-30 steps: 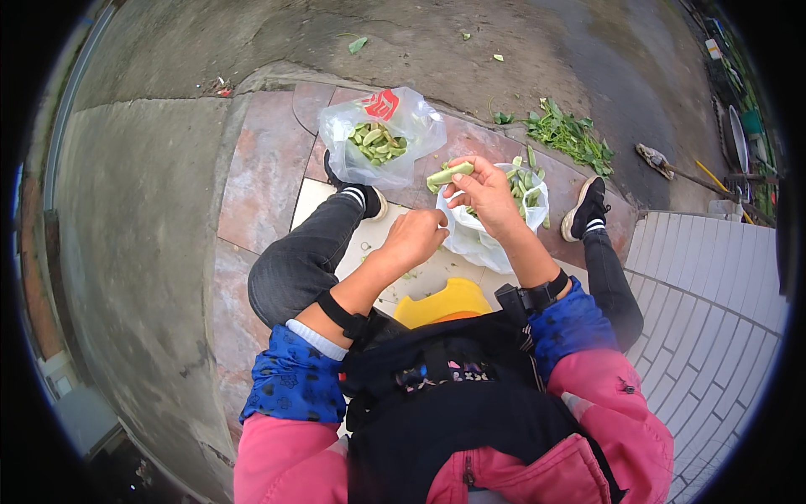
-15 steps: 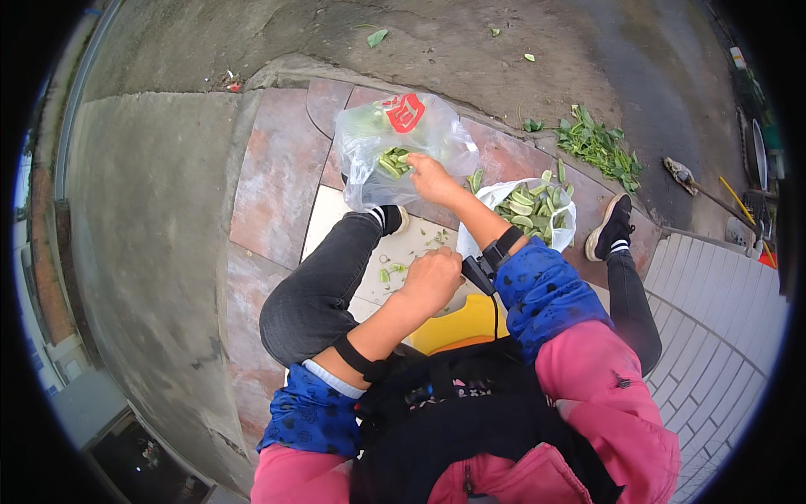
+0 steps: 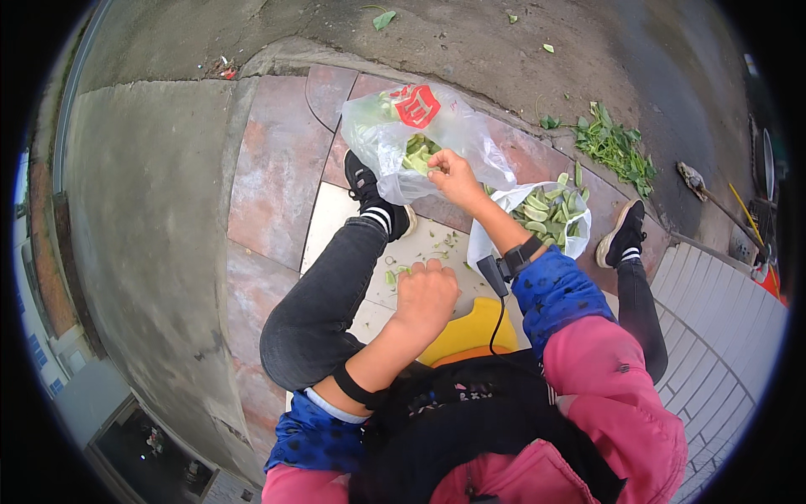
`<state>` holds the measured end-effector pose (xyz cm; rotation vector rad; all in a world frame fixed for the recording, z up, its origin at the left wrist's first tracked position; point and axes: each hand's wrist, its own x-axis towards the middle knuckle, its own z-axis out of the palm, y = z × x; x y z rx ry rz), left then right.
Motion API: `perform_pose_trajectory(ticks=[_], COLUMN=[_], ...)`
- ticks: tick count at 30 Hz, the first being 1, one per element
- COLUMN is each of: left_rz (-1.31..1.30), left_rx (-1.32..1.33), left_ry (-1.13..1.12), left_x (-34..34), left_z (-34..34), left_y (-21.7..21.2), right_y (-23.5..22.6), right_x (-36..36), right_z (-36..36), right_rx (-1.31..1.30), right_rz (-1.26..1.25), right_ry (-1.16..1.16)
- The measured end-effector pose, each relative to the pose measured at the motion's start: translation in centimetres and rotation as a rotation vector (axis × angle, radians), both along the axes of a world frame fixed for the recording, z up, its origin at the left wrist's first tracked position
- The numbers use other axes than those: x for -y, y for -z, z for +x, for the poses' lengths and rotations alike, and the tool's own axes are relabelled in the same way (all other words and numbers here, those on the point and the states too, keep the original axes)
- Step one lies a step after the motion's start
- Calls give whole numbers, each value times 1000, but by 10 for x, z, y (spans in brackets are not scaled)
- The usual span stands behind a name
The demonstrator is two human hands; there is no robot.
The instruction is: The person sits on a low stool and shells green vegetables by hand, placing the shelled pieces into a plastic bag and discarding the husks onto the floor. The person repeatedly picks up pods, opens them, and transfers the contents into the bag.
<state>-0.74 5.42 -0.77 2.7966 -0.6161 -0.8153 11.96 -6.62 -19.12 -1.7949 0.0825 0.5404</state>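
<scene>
Left hand (image 3: pixel 426 292) curled into loose fist above pale floor tile (image 3: pixel 332 223), grip closed, whether it holds anything cannot tell; green scraps (image 3: pixel 393 275) just beside knuckles; yellow stool (image 3: pixel 470 329) near wrist; clear plastic bag (image 3: pixel 403 139) (red label on top) lies ahead by left shoe (image 3: pixel 363 181); right hand (image 3: pixel 452 175) reaches into bag mouth, fingertips pinched among green pieces (image 3: pixel 417 154); white bag (image 3: pixel 546 214) of cut pods just right of forearm; leaf pile (image 3: pixel 617 147) further right on pavement.

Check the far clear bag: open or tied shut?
Open: the right hand reaches into the clear bag mouth, green pieces showing inside.
</scene>
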Motion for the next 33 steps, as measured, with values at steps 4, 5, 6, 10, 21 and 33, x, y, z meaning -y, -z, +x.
perform_pose_trajectory(ticks=[4, 5, 6, 10, 21, 33], left_rz=[-33, -33, -32, -77, -782, 132], left_rx=[-46, -53, -39, 9, -470, -214], left_ry=[67, 85, 102, 170, -415, 212], left_x=[12, 17, 22, 38, 77, 60], left_z=[-10, -13, -15, -20, 7, 1], left_y=[-11, -13, -14, -18, 10, 21], right_y=[-79, -89, -96, -105, -125, -58], right_x=[62, 74, 85, 118, 153, 172], right_z=[-70, -85, -98, -147, -180, -181], right_rx=[-475, -604, -699, -1034, -988, -198], right_rz=[1016, 1131, 1298, 1622, 1309, -169], right_ry=[302, 387, 425, 661, 580, 395])
